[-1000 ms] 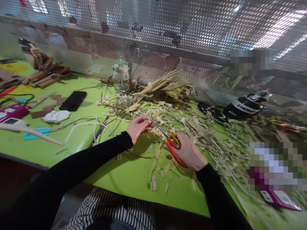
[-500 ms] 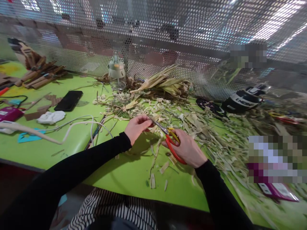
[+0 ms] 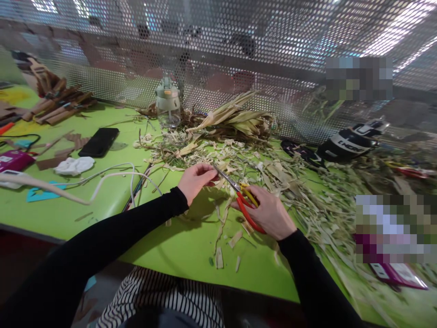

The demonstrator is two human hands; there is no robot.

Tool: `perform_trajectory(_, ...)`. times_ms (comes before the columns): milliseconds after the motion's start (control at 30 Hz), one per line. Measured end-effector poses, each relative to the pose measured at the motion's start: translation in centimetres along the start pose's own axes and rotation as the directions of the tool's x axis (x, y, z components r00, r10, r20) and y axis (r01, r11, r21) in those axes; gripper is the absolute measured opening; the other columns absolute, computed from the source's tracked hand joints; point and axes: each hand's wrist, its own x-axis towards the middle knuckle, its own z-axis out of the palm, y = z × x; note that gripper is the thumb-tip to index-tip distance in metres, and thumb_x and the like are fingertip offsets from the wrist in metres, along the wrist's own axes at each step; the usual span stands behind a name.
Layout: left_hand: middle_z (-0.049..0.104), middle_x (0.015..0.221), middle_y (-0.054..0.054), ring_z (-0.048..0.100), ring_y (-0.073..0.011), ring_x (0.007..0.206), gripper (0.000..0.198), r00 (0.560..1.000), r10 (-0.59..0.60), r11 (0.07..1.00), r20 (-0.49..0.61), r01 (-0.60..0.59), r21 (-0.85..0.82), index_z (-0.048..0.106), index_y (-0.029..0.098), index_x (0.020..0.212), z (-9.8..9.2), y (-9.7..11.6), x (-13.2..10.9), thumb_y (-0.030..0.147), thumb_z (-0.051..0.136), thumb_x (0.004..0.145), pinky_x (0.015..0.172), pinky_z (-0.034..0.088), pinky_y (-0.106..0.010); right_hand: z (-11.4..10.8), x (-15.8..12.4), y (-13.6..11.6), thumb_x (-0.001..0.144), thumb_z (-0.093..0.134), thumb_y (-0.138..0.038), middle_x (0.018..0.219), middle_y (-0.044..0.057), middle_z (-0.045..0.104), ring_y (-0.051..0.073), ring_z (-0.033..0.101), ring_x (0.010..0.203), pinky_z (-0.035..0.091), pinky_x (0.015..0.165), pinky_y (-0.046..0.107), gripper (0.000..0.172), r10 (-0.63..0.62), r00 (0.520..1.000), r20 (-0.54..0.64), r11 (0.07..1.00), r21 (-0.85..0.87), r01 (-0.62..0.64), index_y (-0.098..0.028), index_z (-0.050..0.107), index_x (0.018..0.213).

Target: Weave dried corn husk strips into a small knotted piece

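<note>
My right hand (image 3: pixel 268 212) grips a pair of scissors (image 3: pixel 246 205) by its red and yellow handles. The blades point up and left, and their tips reach the fingertips of my left hand (image 3: pixel 198 181). Thumb and fingers of that left hand are pinched together; whatever lies between them is too small to make out. Beneath and beyond both hands, dry husk strips and shreds (image 3: pixel 273 175) are strewn over the green table (image 3: pixel 184 246). A few cut scraps (image 3: pixel 219 258) lie on the table nearer to me.
At the back stand a bundle of dry husks (image 3: pixel 239 116), a clear bottle (image 3: pixel 168 105) and a metal mesh screen (image 3: pixel 211 59). To the left lie a phone (image 3: pixel 100 141), a crumpled tissue (image 3: pixel 74 166), a white cable (image 3: pixel 112 174) and brown rolls (image 3: pixel 63 107). A black bottle (image 3: pixel 348 143) lies at right.
Almost nothing differs. The view has shifted very slightly, and both hands and the scissors keep nearly the same position at the left fingertips.
</note>
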Motion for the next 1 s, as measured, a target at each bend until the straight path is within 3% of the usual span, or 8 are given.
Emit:
perform_trajectory(167,0.065,0.067,0.000,0.062,-0.0079,0.064,0.008,1.000,0.000,1.000,-0.004,0.000,0.026,0.058,0.012,0.073,0.1,0.2,-0.1,0.015,0.065,0.073,0.064,0.048,-0.022,-0.5,0.0,-0.1,0.078,0.053,-0.061,0.065,0.003,0.060,0.014,0.051,0.052,0.041,0.051,0.028,0.043,0.034,0.999,-0.010,0.999,0.027,-0.034,-0.019,0.055,0.071)
perform_trajectory(333,0.066,0.071,-0.001,0.062,-0.0091,0.068,0.013,0.998,-0.024,0.999,0.051,0.022,0.035,0.059,0.014,0.073,0.0,0.1,-0.4,0.023,0.068,0.073,0.063,0.047,-0.021,-1.7,0.4,2.7,0.077,0.052,-0.061,0.060,0.003,0.059,0.015,0.049,0.045,0.038,0.043,0.028,0.042,0.338,0.938,-0.074,0.931,-0.118,-0.345,-0.020,0.053,0.071)
perform_trajectory(433,0.066,0.073,-0.001,0.062,-0.0094,0.069,0.016,0.996,-0.037,0.999,0.079,0.035,0.023,0.059,0.014,0.075,0.1,-0.1,-0.6,0.026,0.069,0.072,0.062,0.046,-0.021,-2.5,0.5,4.2,0.075,0.059,-0.050,0.069,0.010,0.063,0.025,0.060,0.061,0.046,0.053,0.036,0.033,0.385,0.915,-0.124,0.874,-0.271,-0.404,-0.017,0.058,0.075)
perform_trajectory(500,0.065,0.073,0.000,0.061,-0.0087,0.068,0.018,0.995,-0.050,0.999,0.081,0.049,0.018,0.059,0.015,0.075,0.3,-0.1,-0.8,0.027,0.071,0.070,0.061,0.045,-0.020,-2.7,0.3,3.8,0.078,0.058,-0.043,0.085,0.016,0.066,0.032,0.063,0.084,0.049,0.069,0.045,0.030,0.310,0.922,-0.232,0.884,-0.288,-0.369,-0.014,0.061,0.084)
perform_trajectory(600,0.062,0.072,0.002,0.058,-0.0065,0.064,0.018,0.994,-0.065,0.998,0.088,0.063,0.022,0.059,0.015,0.076,0.7,-0.1,-1.2,0.026,0.072,0.069,0.057,0.043,-0.018,-2.4,-0.1,1.0,0.087,0.048,-0.037,0.098,0.015,0.066,0.028,0.061,0.097,0.049,0.082,0.047,0.029,0.098,0.932,-0.349,0.988,-0.076,-0.132,-0.014,0.062,0.098)
perform_trajectory(667,0.060,0.069,0.003,0.056,-0.0052,0.061,0.018,0.992,-0.058,0.998,0.113,0.056,0.017,0.059,0.015,0.076,1.0,-0.2,-1.5,0.025,0.072,0.069,0.055,0.041,-0.017,-1.6,-0.2,-1.4,0.089,0.048,-0.039,0.096,0.010,0.067,0.020,0.065,0.083,0.055,0.071,0.038,0.030,0.069,0.985,-0.155,0.967,0.252,-0.028,-0.017,0.059,0.106)
perform_trajectory(800,0.058,0.068,0.003,0.051,-0.0037,0.056,0.015,0.988,-0.027,0.999,0.152,0.030,-0.017,0.059,0.015,0.075,1.4,-0.5,-2.2,0.023,0.071,0.070,0.055,0.041,-0.017,0.2,0.0,-4.0,0.083,0.060,-0.037,0.084,0.004,0.066,0.015,0.063,0.072,0.055,0.067,0.030,0.022,0.078,0.982,-0.172,0.873,0.487,0.016,-0.018,0.059,0.095)
perform_trajectory(1000,0.060,0.067,0.002,0.056,-0.0065,0.059,0.015,0.982,-0.050,0.998,0.181,0.041,0.054,0.058,0.014,0.076,2.0,-0.4,-3.1,0.020,0.071,0.069,0.062,0.046,-0.022,0.8,-0.3,-3.5,0.083,0.060,-0.032,0.073,0.001,0.062,0.012,0.057,0.062,0.051,0.058,0.025,0.014,0.144,0.976,-0.162,0.826,0.563,-0.028,-0.018,0.057,0.083)
